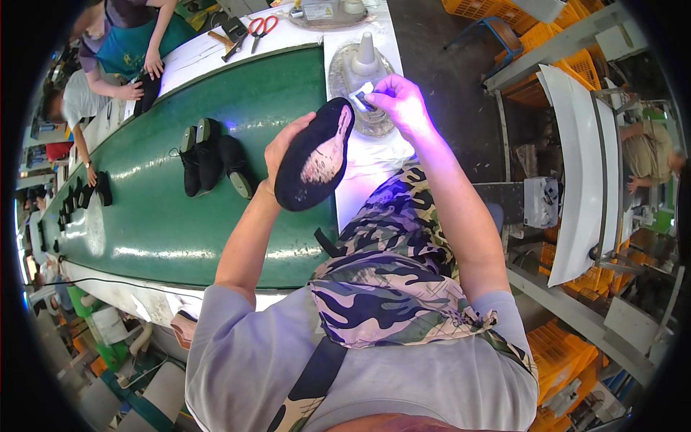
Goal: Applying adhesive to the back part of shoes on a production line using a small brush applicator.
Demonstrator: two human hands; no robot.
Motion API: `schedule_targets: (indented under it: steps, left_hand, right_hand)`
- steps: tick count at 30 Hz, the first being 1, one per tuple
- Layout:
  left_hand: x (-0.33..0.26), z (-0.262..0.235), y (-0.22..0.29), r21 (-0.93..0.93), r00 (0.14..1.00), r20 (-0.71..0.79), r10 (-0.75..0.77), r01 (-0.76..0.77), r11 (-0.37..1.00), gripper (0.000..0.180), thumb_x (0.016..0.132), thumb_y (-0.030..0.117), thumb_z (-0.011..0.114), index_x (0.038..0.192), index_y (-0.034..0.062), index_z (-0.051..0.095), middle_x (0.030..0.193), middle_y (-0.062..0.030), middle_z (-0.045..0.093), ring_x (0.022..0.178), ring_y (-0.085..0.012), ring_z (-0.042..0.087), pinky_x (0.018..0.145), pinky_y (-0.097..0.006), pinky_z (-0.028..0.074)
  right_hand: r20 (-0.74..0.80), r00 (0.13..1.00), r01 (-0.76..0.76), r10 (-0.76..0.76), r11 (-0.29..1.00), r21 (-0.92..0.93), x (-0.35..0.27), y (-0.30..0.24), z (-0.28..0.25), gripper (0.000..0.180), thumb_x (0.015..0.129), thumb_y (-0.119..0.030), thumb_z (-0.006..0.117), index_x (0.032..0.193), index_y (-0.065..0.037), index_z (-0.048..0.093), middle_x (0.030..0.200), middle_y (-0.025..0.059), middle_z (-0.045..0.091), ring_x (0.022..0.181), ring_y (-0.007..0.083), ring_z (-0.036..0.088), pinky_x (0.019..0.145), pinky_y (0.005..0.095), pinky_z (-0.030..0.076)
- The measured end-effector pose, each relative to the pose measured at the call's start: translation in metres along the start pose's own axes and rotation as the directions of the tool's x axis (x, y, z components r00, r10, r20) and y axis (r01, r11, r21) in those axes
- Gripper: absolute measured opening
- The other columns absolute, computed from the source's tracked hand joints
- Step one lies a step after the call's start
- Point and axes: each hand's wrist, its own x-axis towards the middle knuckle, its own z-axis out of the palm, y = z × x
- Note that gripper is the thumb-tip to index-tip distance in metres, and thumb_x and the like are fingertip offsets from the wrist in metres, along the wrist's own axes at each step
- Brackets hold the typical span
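One black shoe (314,162) in our left hand (279,147), underside facing us.
We grip it from behind, near the right edge of the green belt (155,209); just right of it, our right hand (401,106) pinches a small glare-lit item (361,95), too unclear to name, by a nozzle-topped container (366,59).

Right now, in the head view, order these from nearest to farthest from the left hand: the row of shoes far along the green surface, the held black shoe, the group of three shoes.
From the left hand:
1. Held black shoe: in that hand.
2. Group of three shoes: on the green surface, left.
3. Row of shoes: much farther left.
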Motion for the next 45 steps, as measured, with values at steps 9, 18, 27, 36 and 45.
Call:
schedule_targets:
  steps: [9, 18, 27, 36, 45]
  left_hand:
    - [0.011, -0.002, 0.013, 0.220, 0.970, 0.100, 0.220, -0.237, 0.946, 0.041, 0.078, 0.006, 0.073, 0.113, -0.0042, 0.055, 0.119, -0.0266, 0.062, 0.108, -0.0370, 0.064, 0.092, -0.041, 0.052]
    - [0.023, 0.003, 0.027, 0.283, 0.931, 0.179, 0.319, -0.360, 0.889, 0.044, 0.077, 0.008, 0.073, 0.116, -0.0035, 0.055, 0.119, -0.0269, 0.062, 0.109, -0.0391, 0.064, 0.093, -0.042, 0.052]
    - [0.019, 0.009, 0.023, 0.284, 0.968, 0.145, 0.205, -0.239, 0.929, 0.051, 0.072, 0.010, 0.078, 0.117, -0.0036, 0.057, 0.120, -0.0258, 0.062, 0.109, -0.0387, 0.064, 0.093, -0.042, 0.052]
    - [0.012, 0.012, 0.028, 0.454, 0.987, 0.163, 0.014, -0.088, 0.886, 0.057, 0.067, 0.010, 0.081, 0.118, 0.0009, 0.058, 0.113, -0.0190, 0.066, 0.101, -0.0343, 0.066, 0.086, -0.038, 0.054]
    - [0.015, 0.000, 0.036, 0.527, 0.836, 0.324, -0.443, 0.229, 0.818, 0.066, 0.058, 0.008, 0.083, 0.118, -0.0001, 0.057, 0.096, -0.0191, 0.068, 0.092, -0.0359, 0.067, 0.080, -0.039, 0.054]
  right_hand:
    - [-0.040, 0.996, 0.072, -0.075, 0.995, -0.076, 0.001, -0.016, 0.012, 0.015, 0.077, -0.003, 0.075, 0.083, 0.000, 0.061, 0.077, 0.0048, 0.065, 0.070, 0.0112, 0.060, 0.065, 0.0264, 0.049]
    - [0.055, 0.998, 0.041, -0.039, 0.998, -0.045, -0.011, -0.016, 0.016, 0.012, 0.082, -0.001, 0.070, 0.088, -0.001, 0.059, 0.080, 0.0031, 0.062, 0.074, 0.0108, 0.059, 0.071, 0.0255, 0.049]
    - [0.127, 0.990, -0.081, 0.059, 0.982, 0.169, -0.034, -0.022, 0.026, 0.012, 0.080, -0.001, 0.071, 0.085, -0.002, 0.060, 0.079, 0.0024, 0.062, 0.075, 0.0116, 0.058, 0.072, 0.0271, 0.048]
    - [0.130, 0.991, -0.030, 0.020, 0.997, 0.077, -0.044, -0.054, 0.030, 0.012, 0.080, -0.002, 0.073, 0.082, -0.003, 0.061, 0.075, 0.0008, 0.061, 0.067, 0.0091, 0.056, 0.062, 0.0242, 0.046]
    - [0.161, 0.984, 0.095, -0.071, 0.985, -0.146, -0.034, -0.073, 0.024, 0.013, 0.081, -0.003, 0.073, 0.084, -0.002, 0.061, 0.073, -0.0008, 0.060, 0.065, 0.0065, 0.054, 0.058, 0.0217, 0.044]
